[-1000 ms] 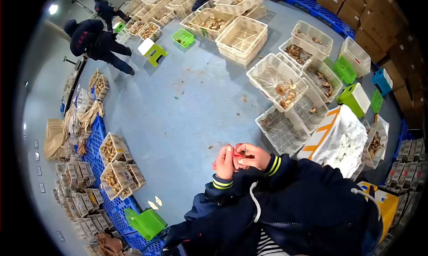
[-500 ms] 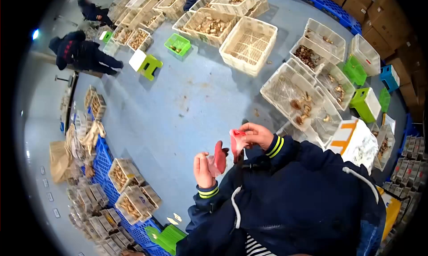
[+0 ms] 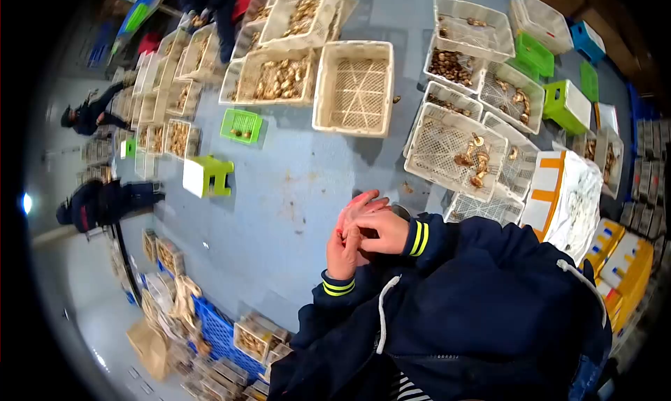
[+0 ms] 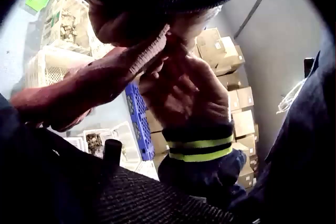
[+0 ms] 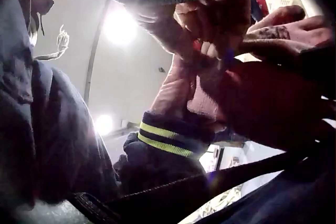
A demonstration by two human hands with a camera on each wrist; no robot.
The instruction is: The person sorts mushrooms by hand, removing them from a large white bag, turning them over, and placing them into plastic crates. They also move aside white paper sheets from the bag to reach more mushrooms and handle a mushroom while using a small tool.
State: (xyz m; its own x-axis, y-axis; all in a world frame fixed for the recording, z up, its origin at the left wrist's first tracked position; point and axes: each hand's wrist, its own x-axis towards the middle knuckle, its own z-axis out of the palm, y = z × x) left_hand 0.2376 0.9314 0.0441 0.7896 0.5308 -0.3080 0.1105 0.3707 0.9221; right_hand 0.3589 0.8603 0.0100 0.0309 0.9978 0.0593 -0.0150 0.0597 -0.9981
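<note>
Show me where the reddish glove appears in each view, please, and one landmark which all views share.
Head: reddish glove near the centre, slightly right.
Left wrist: reddish glove left of centre, stretching toward the left edge.
Right wrist: reddish glove large, in the right half.
Shared landmark: yellow-striped cuffs.

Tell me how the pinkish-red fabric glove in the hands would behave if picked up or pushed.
The pinkish-red fabric glove would probably bend easily, since its ribbed cuff looks like soft knit. It is likely light for its size, appearing to be mostly cloth. It seems unlikely to roll, given its uneven, fingered outline.
</note>
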